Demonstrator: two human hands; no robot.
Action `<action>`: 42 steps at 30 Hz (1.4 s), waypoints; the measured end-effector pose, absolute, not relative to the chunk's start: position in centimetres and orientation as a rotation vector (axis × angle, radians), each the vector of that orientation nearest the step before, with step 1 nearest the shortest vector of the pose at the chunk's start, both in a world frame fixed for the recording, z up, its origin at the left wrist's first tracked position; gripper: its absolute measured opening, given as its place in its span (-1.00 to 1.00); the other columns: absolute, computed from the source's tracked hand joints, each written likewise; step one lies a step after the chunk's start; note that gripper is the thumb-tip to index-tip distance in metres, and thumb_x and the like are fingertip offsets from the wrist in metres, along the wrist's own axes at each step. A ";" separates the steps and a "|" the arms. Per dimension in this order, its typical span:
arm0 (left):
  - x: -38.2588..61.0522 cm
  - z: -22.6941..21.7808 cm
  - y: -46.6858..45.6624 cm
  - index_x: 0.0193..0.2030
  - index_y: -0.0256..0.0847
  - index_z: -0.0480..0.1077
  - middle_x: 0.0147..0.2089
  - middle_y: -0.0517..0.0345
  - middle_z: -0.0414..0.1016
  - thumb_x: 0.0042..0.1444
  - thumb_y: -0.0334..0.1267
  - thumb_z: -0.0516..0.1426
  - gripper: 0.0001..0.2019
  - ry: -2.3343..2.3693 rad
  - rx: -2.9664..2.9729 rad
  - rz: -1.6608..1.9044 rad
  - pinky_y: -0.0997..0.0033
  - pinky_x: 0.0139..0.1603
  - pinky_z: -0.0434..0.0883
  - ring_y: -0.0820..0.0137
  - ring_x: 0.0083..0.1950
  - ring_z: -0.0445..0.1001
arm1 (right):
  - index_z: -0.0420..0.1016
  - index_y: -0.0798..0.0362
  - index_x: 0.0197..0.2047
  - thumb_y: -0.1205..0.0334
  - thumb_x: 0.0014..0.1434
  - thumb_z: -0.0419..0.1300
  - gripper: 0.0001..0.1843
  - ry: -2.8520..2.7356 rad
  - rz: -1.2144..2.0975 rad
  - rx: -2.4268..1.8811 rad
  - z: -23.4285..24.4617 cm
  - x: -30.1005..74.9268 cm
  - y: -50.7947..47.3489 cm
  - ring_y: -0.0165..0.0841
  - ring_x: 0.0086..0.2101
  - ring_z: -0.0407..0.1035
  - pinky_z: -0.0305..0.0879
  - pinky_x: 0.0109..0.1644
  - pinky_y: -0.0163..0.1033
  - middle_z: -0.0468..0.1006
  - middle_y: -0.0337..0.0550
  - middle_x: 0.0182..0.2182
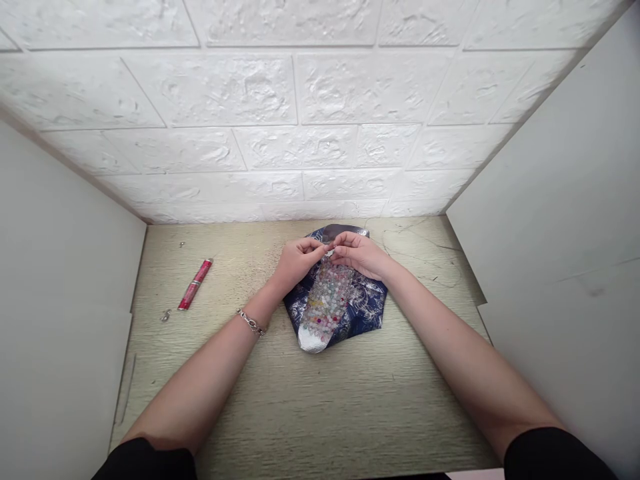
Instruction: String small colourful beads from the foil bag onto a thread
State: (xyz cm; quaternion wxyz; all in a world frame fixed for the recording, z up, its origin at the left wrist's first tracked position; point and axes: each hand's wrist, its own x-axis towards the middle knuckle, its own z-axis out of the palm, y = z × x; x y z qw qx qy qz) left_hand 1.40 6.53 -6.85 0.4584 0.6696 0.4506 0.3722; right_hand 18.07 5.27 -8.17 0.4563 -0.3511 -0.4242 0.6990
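Beads (327, 300), mostly clear and pale with a few red, yellow and purple ones, lie in a silvery foil-like holder (313, 340). Beneath it spreads a dark blue patterned cloth or pouch (367, 310). My left hand (300, 260) and my right hand (357, 252) meet above the far end of the beads. On both, thumb and fingers are pinched together, fingertips almost touching. Whatever sits between them is too small to make out; it may include a tiny bead or thread.
To the left lies a red tube-like stick (195, 284), with a small silvery bit (165, 315) near it. Fine thread-like strands (420, 240) trail over the table at the back right. A white brick-pattern wall (280, 147) stands behind, with pale panels on both sides.
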 end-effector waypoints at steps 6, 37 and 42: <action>1.4 -7.1 6.7 -0.44 -0.27 0.46 -0.66 0.27 0.23 -0.13 -0.03 0.13 -0.69 1.108 1.682 0.920 0.52 -0.56 0.03 0.59 -0.59 0.10 | 0.31 0.09 -0.40 0.33 -0.12 0.26 -0.80 -1.047 1.714 -0.866 -8.1 18.0 5.2 -0.55 -0.44 0.34 0.30 -0.27 -0.36 0.40 -0.32 -0.47; 1.4 -7.0 6.6 -0.44 -0.27 0.47 -0.56 0.18 0.40 -0.12 -0.02 0.12 -0.68 1.132 1.730 0.922 0.51 -0.47 0.17 0.53 -0.50 0.26 | 0.30 0.08 -0.40 0.32 -0.13 0.27 -0.78 -1.014 1.720 -0.856 -8.2 18.0 5.3 -0.54 -0.45 0.35 0.31 -0.28 -0.36 0.40 -0.32 -0.48; 1.4 -7.0 6.6 -0.44 -0.28 0.47 -0.57 0.18 0.39 -0.11 -0.02 0.11 -0.67 1.120 1.739 0.928 0.51 -0.49 0.15 0.54 -0.51 0.24 | 0.31 0.08 -0.40 0.32 -0.13 0.27 -0.79 -1.007 1.719 -0.840 -8.2 18.1 5.3 -0.54 -0.45 0.36 0.32 -0.29 -0.36 0.42 -0.31 -0.44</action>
